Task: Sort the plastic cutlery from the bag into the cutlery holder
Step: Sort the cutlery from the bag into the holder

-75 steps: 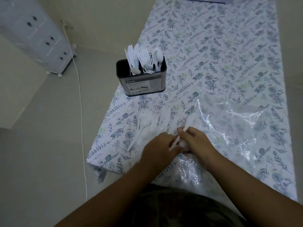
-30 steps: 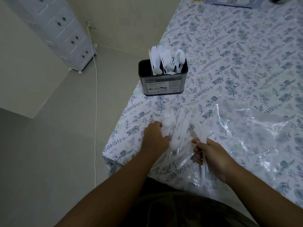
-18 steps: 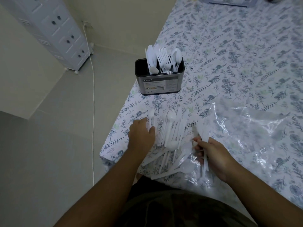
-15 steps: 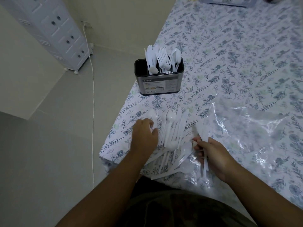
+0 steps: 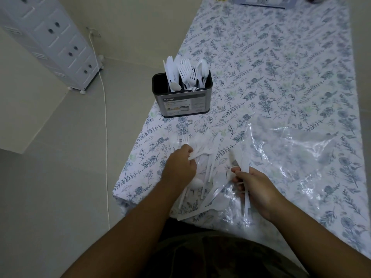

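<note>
A long table under a white cloth printed with blue-grey leaves (image 5: 281, 63) fills the view. A crumpled clear plastic bag (image 5: 297, 153) lies at four o'clock. The dark oval metal cutlery holder (image 5: 181, 101), stocked with white pieces, stands at eleven o'clock. Loose white plastic cutlery (image 5: 208, 171) lies scattered between the hands. The left hand (image 5: 179, 167) pinches one piece; the right hand (image 5: 255, 187) grips several white knives (image 5: 244, 159).

1 head view, looking down, near table (image 5: 281, 81)
</note>
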Tool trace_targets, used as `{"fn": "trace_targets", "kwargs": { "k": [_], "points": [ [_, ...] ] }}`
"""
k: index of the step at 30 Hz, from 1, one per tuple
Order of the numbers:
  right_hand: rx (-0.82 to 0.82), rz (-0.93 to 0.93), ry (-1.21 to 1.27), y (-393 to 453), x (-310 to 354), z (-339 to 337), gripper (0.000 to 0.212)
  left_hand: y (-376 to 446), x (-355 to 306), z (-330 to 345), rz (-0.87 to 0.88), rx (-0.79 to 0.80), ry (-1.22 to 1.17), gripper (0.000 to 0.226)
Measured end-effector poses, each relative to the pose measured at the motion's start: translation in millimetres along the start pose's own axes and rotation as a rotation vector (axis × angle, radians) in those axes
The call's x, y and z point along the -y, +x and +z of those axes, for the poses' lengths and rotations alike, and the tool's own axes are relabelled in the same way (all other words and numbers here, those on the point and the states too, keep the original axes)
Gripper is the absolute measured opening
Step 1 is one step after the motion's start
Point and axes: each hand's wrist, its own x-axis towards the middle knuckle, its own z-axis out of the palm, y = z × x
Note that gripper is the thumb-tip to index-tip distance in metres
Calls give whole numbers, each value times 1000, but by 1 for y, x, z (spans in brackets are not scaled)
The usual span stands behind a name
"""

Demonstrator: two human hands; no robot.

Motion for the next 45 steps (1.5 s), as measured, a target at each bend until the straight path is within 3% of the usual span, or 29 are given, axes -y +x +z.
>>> {"fn": "trace_targets", "kwargs": {
  "k": [5,9,14,19,23,28,31,35,40,45],
  "points": [
    [8,4,20,0,-1,0,14,-11,-14,5,175,28,0,30],
    [20,11,20,2,-2,-1,10,-12,-11,9,73,-26,47,16],
    [33,15,5,0,-2,1,12,-11,-12,12,-43,45,204,40],
    [50,22,-6,1,-3,2,16,4,-28,16,27,67,265,41],
    [50,18,-5,0,0,0,16,19,-28,6,14,48,141,29],
    [39,12,6,-2,0,-6,12,11,-4,-3,-48,-31,116,17],
    [47,19,11,-2,-1,-5,10,5,0,-3,8,-34,159,3],
    [63,2,-9,-4,0,-2,8,5,-12,6,9,71,240,32],
    [59,5,4,-4,1,-2,11,15,-20,10,11,69,325,15],
    [60,-4,31,-5,2,-6,8,12,-23,-3,-115,32,78,10]
  ]
}}
